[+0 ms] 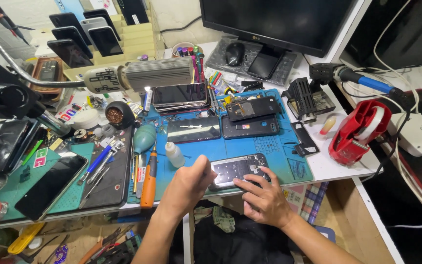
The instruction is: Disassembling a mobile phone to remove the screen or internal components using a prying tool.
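Two hands work at the near edge of the blue mat (pixel 279 161) on the surface. The left hand (pixel 189 183) is curled into a fist just beside one opened phone (pixel 238 169); its grip is narrow, and whether it pinches a small tool I cannot tell. The right hand (pixel 264 198) lies flat, fingers spread, its fingertips (pixel 240 182) pressing the phone's near edge, holding nothing. The phone lies face down, back cover off, at the mat's front middle. Behind it, three more phones (pixel 250 117) lie on the mat, one stacked tilted on another. One orange screwdriver (pixel 148 181) and one small white bottle (pixel 174 154) lie to the left. One red tape dispenser (pixel 357 132) stands well apart on the right.
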